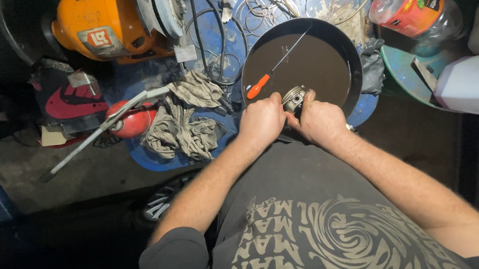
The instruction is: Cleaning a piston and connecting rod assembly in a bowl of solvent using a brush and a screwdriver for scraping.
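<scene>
From the head camera I saw both hands meeting at the near rim of a round black pan (342,52) filled with dark liquid. My left hand (261,121) was curled shut around the near side of a small metal piston (293,98), and my right hand (321,121) was clamped on it from the other side, thumb up against its ringed top. The piston sat between the two hands, just above the pan's near edge. A screwdriver with an orange handle (258,86) lay slanting across the pan, its thin shaft reaching toward the far rim. The pan rested on a blue table (227,44) strewn with wire rings. Left of the hands lay a crumpled grey rag (184,124), touching a red canister (136,119) with a metal tube across it. An orange machine (105,25) stood at the far left, and a clear plastic jar (411,6) lay at the far right
</scene>
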